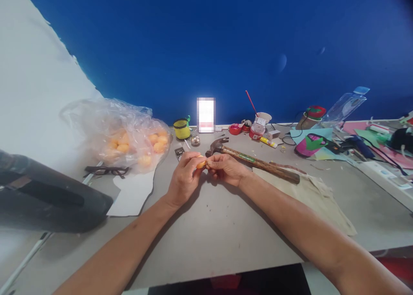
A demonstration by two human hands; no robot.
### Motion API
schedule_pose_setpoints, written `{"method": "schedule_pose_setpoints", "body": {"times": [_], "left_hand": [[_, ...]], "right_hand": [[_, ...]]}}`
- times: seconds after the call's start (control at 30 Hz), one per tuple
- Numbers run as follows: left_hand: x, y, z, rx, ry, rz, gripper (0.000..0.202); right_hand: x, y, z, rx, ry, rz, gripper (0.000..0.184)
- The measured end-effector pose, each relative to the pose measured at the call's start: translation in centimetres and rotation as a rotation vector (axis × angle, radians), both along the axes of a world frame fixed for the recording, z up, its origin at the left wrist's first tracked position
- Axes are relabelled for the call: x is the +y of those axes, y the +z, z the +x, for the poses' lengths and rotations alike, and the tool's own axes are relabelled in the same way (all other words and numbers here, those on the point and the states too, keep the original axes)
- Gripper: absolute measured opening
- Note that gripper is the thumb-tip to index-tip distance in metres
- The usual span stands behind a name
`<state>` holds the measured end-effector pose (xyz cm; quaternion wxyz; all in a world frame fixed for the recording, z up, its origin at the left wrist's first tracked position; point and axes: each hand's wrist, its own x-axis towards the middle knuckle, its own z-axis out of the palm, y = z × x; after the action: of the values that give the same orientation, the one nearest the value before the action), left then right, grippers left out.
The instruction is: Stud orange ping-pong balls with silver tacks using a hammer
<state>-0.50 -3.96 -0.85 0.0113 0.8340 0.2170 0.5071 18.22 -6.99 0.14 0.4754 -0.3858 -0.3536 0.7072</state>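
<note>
Over the middle of the table, my left hand (186, 174) is closed around a small orange fruit (201, 162), probably an apricot. My right hand (225, 168) meets it from the side, thumb and fingertips pinched at the fruit's right end. Much of the fruit is covered by my fingers, and what lies exactly between the right fingertips is too small to make out. Just behind my right hand lies a claw hammer (264, 165) with a wooden handle. Similar orange fruits (158, 143) fill a clear plastic bag (135, 110) on the left.
A large dark cylinder (48, 196) and eyeglasses (106, 170) are at left. Under the hammer lies a beige cloth (309, 200). Toward the wall stand a yellow pot (181, 129), a bright blurred screen (206, 114) and cups (263, 118). Papers and a power strip (383, 179) crowd the right.
</note>
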Motion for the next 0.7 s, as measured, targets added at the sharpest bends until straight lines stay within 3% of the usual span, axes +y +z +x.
{"method": "schedule_pose_setpoints", "body": {"times": [0.37,0.7], "left_hand": [[-0.2,1.0,-0.7,0.145,0.043,-0.019,0.024],[0.2,0.5,-0.3,0.083,0.079,-0.003,0.020]], "right_hand": [[0.0,0.8,0.5,0.035,0.089,-0.014,0.036],[-0.6,0.4,-1.7,0.065,-0.124,0.051,0.043]]}}
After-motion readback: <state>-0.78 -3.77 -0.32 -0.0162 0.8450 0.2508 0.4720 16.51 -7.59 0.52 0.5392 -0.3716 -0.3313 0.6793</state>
